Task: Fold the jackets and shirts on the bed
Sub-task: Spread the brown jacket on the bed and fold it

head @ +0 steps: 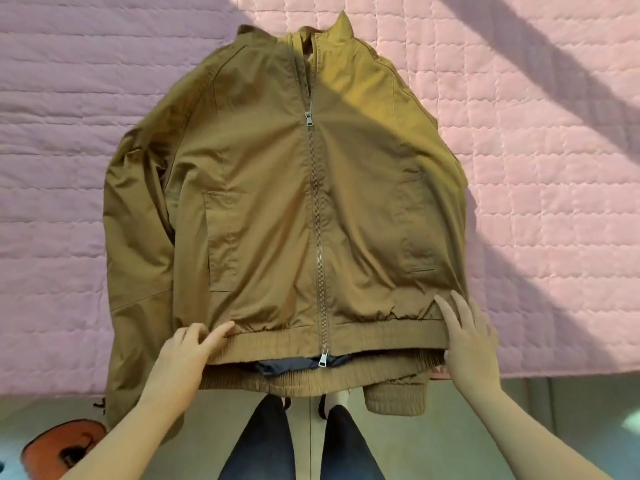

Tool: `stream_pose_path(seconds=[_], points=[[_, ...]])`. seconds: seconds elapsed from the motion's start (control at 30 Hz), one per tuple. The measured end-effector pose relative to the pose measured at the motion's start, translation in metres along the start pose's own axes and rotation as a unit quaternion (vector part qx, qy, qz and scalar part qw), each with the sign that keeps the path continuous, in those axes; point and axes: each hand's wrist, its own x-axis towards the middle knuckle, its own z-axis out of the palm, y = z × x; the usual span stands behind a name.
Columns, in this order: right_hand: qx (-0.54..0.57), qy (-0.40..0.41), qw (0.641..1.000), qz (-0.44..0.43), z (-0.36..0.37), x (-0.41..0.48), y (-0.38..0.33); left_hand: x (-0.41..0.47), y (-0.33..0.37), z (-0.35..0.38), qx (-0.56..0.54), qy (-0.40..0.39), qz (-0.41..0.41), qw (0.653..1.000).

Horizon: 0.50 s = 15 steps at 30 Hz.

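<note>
- A tan jacket [277,209] lies front up on the bed [554,168], which is covered with a pink quilted spread. The collar points away from the person and the waistband lies at the near edge.
- The front zipper [317,220] is closed for most of its length. Its upper pull [308,120] sits below the open collar, and a second pull [324,355] hangs at the hem.
- One sleeve [138,271] runs down the jacket's side on the left of the view and drops past the edge of the bed.
- On the other side a ribbed cuff [394,398] hangs over the edge, below the waistband.
- A strip of dark lining [294,364] shows between the front and back layers of the waistband.
- The left hand [183,351] is at the waistband's left end with bent fingers on the elastic. Whether it is pinching the cloth cannot be told.
- The right hand [471,341] is released, with straight, spread fingers resting flat on the waistband's right corner.
- The person's legs [263,441], in dark trousers, stand against the bed below the jacket.
- An orange object [62,445] lies on the floor at lower left.
- Sunlight and broad bands of shadow cross the spread and the jacket's upper half.
</note>
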Motion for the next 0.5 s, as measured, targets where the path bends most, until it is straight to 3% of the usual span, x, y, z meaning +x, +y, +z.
stream_pose_path(seconds=[0.07, 0.17, 0.3, 0.37, 0.5], points=[[0.085, -0.021, 0.994, 0.070, -0.008, 0.001, 0.009, -0.004, 0.000, -0.010, -0.041, 0.012, -0.050, 0.998], [0.068, -0.036, 0.996, 0.038, -0.034, 0.005, 0.014, -0.010, 0.001, -0.028, -0.050, 0.019, -0.042, 0.998], [0.106, 0.127, 0.986, 0.032, -0.068, -0.013, 0.016, -0.046, 0.004, -0.044, -0.083, 0.138, -0.057, 0.985], [0.139, 0.151, 0.979, 0.005, -0.070, -0.032, 0.025, -0.075, 0.006, -0.043, -0.089, 0.181, -0.083, 0.976], [0.071, 0.035, 0.994, -0.073, -0.045, -0.058, 0.043, -0.110, -0.008, -0.014, 0.032, 0.153, -0.013, 0.988]])
